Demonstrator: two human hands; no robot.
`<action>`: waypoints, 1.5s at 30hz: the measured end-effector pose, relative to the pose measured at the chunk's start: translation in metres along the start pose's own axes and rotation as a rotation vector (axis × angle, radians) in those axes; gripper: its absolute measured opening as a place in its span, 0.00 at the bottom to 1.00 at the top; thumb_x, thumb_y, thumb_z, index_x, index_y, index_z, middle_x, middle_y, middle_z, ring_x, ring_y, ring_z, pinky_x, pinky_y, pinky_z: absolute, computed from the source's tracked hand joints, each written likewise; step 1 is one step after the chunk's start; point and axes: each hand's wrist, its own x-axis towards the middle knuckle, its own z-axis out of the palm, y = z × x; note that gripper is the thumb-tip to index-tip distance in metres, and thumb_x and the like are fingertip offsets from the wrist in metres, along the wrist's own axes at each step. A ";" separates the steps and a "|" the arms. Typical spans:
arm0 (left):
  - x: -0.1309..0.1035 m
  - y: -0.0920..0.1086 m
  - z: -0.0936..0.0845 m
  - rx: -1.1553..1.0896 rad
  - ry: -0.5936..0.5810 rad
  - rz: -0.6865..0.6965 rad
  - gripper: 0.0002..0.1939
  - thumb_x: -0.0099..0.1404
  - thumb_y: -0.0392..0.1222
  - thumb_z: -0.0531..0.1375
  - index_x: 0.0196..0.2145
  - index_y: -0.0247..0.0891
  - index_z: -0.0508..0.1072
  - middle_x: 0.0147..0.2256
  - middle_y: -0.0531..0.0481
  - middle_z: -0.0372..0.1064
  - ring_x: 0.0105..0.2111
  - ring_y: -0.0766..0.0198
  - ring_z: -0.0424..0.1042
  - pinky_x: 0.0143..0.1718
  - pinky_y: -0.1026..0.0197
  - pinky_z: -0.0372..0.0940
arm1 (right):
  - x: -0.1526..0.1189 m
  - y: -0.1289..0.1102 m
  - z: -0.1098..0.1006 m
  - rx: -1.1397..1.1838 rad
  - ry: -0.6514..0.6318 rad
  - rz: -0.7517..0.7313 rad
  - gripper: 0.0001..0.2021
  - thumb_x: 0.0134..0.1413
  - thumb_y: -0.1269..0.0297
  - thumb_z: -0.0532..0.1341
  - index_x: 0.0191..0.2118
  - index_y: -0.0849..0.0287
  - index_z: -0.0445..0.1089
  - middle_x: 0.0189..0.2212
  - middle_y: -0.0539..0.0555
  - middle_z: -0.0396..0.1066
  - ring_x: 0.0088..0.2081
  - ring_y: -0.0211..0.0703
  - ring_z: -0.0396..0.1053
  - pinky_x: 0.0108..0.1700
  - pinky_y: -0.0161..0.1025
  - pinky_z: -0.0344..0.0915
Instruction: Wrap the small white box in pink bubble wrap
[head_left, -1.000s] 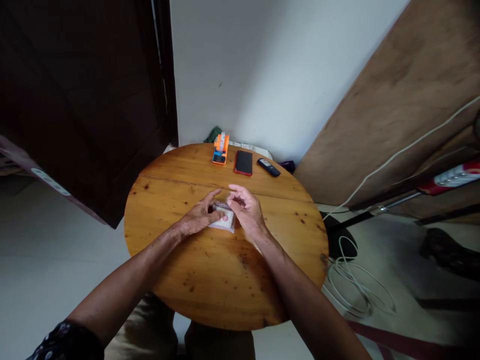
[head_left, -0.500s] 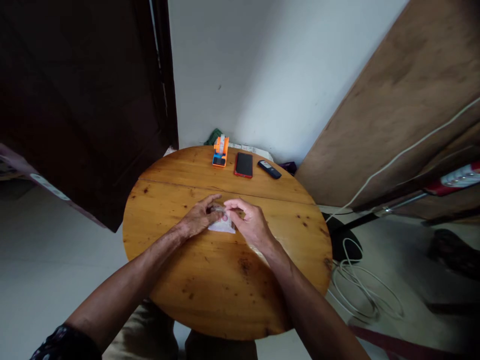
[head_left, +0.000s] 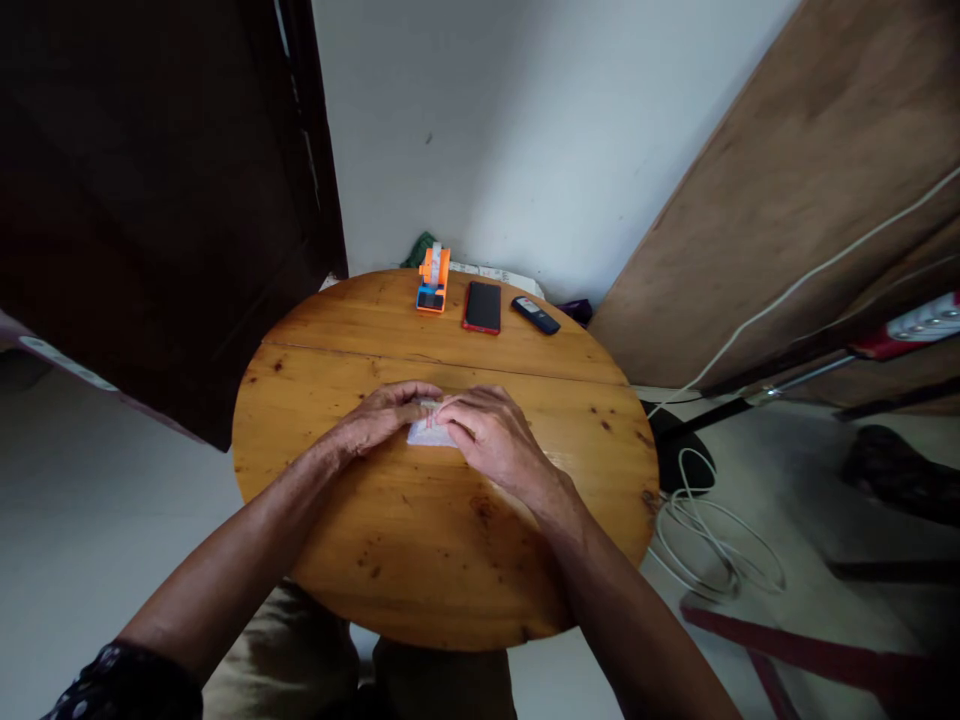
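Observation:
A small whitish, see-through wrapped packet with reddish marks lies flat near the middle of the wooden table. From its left side my left hand holds it, thumb on top and fingers curved round the far edge. My right hand covers its right part, with bent fingers pressed together on its surface. The fingertips of both hands nearly meet over the packet. What is inside the wrapping cannot be made out.
Along the far edge stand an orange and blue tape dispenser, a red-edged phone and a dark remote-like handset. A wall rises behind. Coiled white cable lies on the floor to the right.
My right hand has turned from a raised pinch to lying lower over the packet's right side. My left fingers have drawn in along its far edge. The view has shifted slightly.

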 end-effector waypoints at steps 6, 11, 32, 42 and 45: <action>0.001 -0.003 -0.003 0.002 -0.003 0.005 0.18 0.58 0.48 0.65 0.44 0.38 0.76 0.38 0.50 0.75 0.36 0.63 0.70 0.41 0.60 0.61 | -0.004 -0.011 -0.014 -0.107 -0.124 -0.023 0.11 0.62 0.73 0.59 0.39 0.52 0.78 0.45 0.50 0.80 0.48 0.46 0.74 0.60 0.52 0.52; -0.003 -0.001 -0.001 0.029 0.012 0.011 0.18 0.59 0.49 0.64 0.44 0.37 0.75 0.34 0.53 0.73 0.31 0.66 0.67 0.36 0.63 0.59 | -0.006 -0.013 -0.018 -0.084 -0.149 -0.040 0.11 0.60 0.74 0.61 0.39 0.53 0.79 0.47 0.51 0.78 0.49 0.47 0.71 0.56 0.51 0.55; -0.005 0.003 0.001 0.095 0.056 -0.014 0.21 0.59 0.50 0.64 0.47 0.36 0.76 0.36 0.50 0.75 0.32 0.64 0.69 0.36 0.61 0.62 | -0.001 -0.002 -0.017 0.178 0.007 0.005 0.14 0.59 0.69 0.58 0.40 0.49 0.81 0.38 0.53 0.73 0.42 0.45 0.67 0.49 0.48 0.62; 0.002 -0.011 -0.011 -0.157 0.220 0.082 0.25 0.51 0.42 0.67 0.48 0.37 0.76 0.49 0.44 0.76 0.50 0.56 0.72 0.55 0.52 0.62 | -0.002 0.035 -0.015 0.503 0.222 0.375 0.09 0.56 0.60 0.61 0.37 0.54 0.78 0.38 0.53 0.78 0.41 0.45 0.73 0.48 0.46 0.67; 0.003 -0.014 -0.012 -0.184 0.271 0.081 0.23 0.50 0.41 0.66 0.45 0.36 0.76 0.45 0.45 0.77 0.49 0.56 0.72 0.56 0.51 0.62 | -0.001 0.030 -0.013 0.460 0.112 0.304 0.10 0.55 0.61 0.63 0.42 0.54 0.76 0.48 0.55 0.76 0.50 0.48 0.72 0.54 0.48 0.65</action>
